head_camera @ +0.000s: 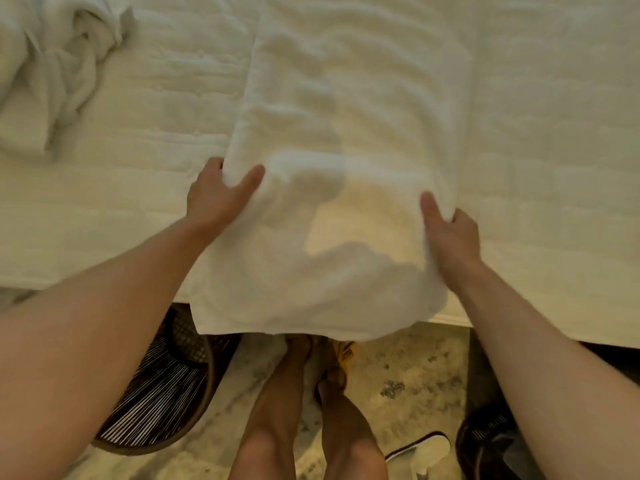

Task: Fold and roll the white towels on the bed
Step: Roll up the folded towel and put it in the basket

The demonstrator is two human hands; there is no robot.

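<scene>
A long white towel is laid lengthwise on the bed, with its near end hanging over the edge below the fingers. Both side edges are pinched, thumb on top and fingers curled under, one by the left hand and one by the right hand. The terry is judged soft, light and limp, likely to sag between the fingers, so edges or corners are best held. A crumpled towel lies well beyond the left fingers. No writing can be read.

At lower left, on speckled floor, striped woven basket. At lower right, white shoe with dark-edged sole, just beside dark container.
</scene>
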